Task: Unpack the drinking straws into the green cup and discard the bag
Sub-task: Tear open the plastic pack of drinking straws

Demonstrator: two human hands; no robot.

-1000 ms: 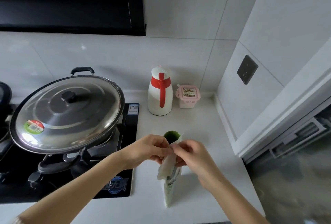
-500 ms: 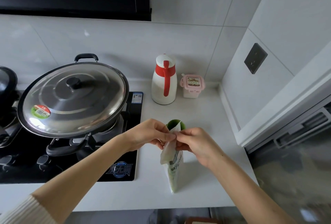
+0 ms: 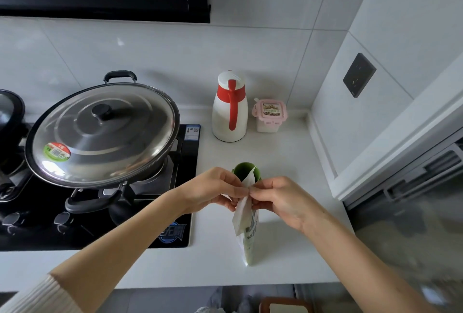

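A tall, narrow straw bag point(image 3: 248, 235), white with green print, stands upright on the white counter point(image 3: 280, 152). My left hand point(image 3: 213, 191) and my right hand point(image 3: 280, 200) both pinch its top edge, thumbs meeting at the middle. A white flap of the bag sticks up between my fingers. Right behind my hands stands the green cup point(image 3: 244, 170), its dark inside partly hidden by the flap. No straws show outside the bag.
A large wok with a steel lid point(image 3: 100, 132) sits on the black gas hob point(image 3: 100, 215) at the left. A white and red jug point(image 3: 230, 107) and a pink-lidded box point(image 3: 269, 116) stand at the back. The counter's front edge is close below the bag.
The view has tilted downward, so the counter's front edge shows. Both hands keep pinching the bag's top, with a little more white flap standing up between them.
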